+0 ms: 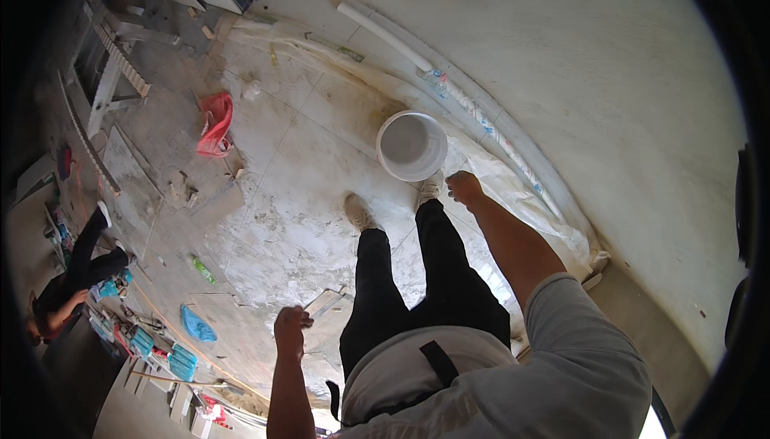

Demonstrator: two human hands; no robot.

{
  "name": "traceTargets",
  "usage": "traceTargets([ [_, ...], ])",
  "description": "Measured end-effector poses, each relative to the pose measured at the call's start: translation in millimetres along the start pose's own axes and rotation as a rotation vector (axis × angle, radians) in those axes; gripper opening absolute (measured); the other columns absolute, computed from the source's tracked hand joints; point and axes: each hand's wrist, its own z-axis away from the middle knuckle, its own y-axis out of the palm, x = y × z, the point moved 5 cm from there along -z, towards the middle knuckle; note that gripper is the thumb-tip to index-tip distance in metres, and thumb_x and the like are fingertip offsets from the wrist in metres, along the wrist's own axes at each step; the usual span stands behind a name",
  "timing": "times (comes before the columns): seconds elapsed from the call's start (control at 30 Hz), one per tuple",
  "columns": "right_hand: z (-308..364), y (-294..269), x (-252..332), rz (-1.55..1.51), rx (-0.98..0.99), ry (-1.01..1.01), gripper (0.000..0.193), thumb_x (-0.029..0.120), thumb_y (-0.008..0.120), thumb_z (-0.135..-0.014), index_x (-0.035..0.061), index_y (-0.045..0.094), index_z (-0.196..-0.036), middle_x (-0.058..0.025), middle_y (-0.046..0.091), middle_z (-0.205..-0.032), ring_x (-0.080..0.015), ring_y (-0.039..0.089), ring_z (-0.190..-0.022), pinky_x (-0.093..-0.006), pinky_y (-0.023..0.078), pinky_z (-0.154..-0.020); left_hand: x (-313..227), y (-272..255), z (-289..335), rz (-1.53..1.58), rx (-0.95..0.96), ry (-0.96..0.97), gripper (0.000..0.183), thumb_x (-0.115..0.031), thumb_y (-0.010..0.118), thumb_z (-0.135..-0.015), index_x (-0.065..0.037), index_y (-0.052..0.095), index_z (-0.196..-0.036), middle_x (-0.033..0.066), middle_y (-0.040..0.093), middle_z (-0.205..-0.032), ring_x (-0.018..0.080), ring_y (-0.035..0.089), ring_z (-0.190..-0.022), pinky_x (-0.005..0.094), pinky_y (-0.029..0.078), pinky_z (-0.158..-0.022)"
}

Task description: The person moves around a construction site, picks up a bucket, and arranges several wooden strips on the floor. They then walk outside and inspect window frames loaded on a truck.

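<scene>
A white round bucket [411,147] is in front of my feet, its open mouth turned up toward me and its inside pale grey. My right hand [464,187] is closed in a fist just beside the bucket's near right rim. Whether its fingers hold the bucket's handle or anything else cannot be made out. On the other side of my legs, my left hand [291,331] hangs with loosely curled fingers, and nothing shows in it. My right shoe [431,190] lies just below the bucket's rim in the picture.
A long white pipe [481,118] and plastic sheeting run along the wall at right. A red bag [215,124], a green bottle [204,270] and a blue bag [197,323] lie on the dusty floor. At far left are a ladder [108,62] and another person [72,279].
</scene>
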Motion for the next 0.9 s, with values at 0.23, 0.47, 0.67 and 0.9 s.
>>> traceTargets([
  [0.23, -128.4, 38.7, -72.3, -0.172, -0.140, 0.331, 0.055, 0.031, 0.064, -0.092, -0.0024, 0.059, -0.135, -0.0247, 0.070, -0.119, -0.0403, 0.068, -0.108, -0.0519, 0.056, -0.089, 144.1, 21.6, 117.9, -0.115, -0.097, -0.447, 0.027, -0.025, 0.071, -0.101, 0.000, 0.065, -0.093, 0.0101, 0.070, -0.081, 0.0181, 0.069, -0.068, 0.0324, 0.054, -0.064],
  [0.47, -120.8, 36.1, -87.1, -0.635, -0.002, 0.550, 0.017, 0.018, 0.061, -0.099, 0.0024, 0.065, -0.102, -0.0123, 0.063, -0.080, -0.0247, 0.062, -0.060, -0.0411, 0.054, -0.056, 161.7, 49.3, 144.3, -0.110, -0.105, -0.601, 0.036, -0.034, 0.071, -0.100, 0.003, 0.067, -0.098, 0.0135, 0.074, -0.085, 0.0216, 0.073, -0.072, 0.0347, 0.058, -0.066],
  [0.67, -126.6, 43.6, -12.3, -0.353, -0.104, 0.425, 0.037, 0.028, 0.068, -0.093, -0.0067, 0.069, -0.105, -0.0247, 0.075, -0.100, -0.0385, 0.074, -0.079, -0.0488, 0.059, -0.070, 112.2, 51.1, 126.5, 0.103, -0.138, -0.447, 0.023, -0.022, 0.070, -0.099, 0.000, 0.064, -0.100, 0.0133, 0.071, -0.085, 0.0230, 0.071, -0.075, 0.0364, 0.057, -0.068],
  [0.9, -107.4, 11.1, 79.7, -0.743, -0.073, 0.562, 0.029, 0.023, 0.069, -0.098, -0.0038, 0.062, -0.108, -0.0146, 0.064, -0.087, -0.0268, 0.062, -0.061, -0.0415, 0.055, -0.051, 113.6, 8.5, 125.7, 0.181, -0.296, -0.395, 0.032, -0.029, 0.072, -0.098, 0.001, 0.065, -0.095, 0.0127, 0.070, -0.081, 0.0210, 0.071, -0.067, 0.0345, 0.057, -0.059],
])
